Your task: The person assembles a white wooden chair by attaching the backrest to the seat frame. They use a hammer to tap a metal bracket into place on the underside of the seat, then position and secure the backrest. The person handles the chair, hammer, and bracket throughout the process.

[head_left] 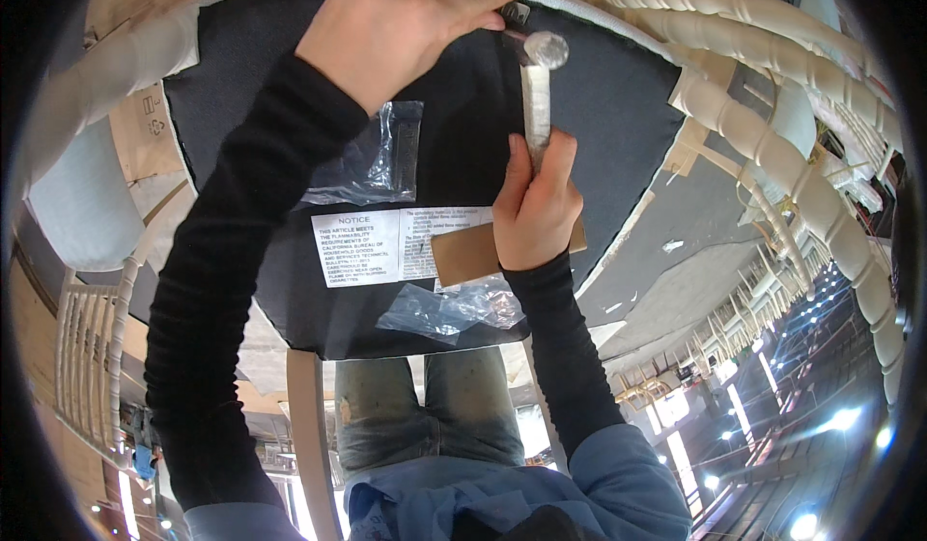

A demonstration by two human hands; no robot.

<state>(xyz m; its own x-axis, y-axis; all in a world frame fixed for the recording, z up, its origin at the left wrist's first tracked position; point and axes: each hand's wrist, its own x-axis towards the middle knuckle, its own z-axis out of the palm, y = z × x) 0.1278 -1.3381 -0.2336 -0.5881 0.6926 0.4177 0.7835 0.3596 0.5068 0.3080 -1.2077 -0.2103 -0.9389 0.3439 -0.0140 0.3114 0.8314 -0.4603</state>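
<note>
In front of me lies the black-covered underside of a chair seat point(463, 135), with pale piping along its edge. My right hand point(541, 198) is wrapped round the handle of a hammer point(537, 106); the handle has a white wrapping. The round metal hammer head is close to the far edge of the seat, beside my left fingertips. My left hand point(406, 24) rests at that edge, its fingers pressed together by a small dark piece point(517, 14); what they pinch is hidden. A brown cardboard strip point(468, 254) passes beneath my right wrist.
White printed labels point(355, 249) lie on the black cloth. Clear plastic bags point(439, 311) sit near and beyond them. Off-white turned chair legs point(744, 121) rise at the right, with more at the left. A white spindle chair back point(87, 362) stands farther left.
</note>
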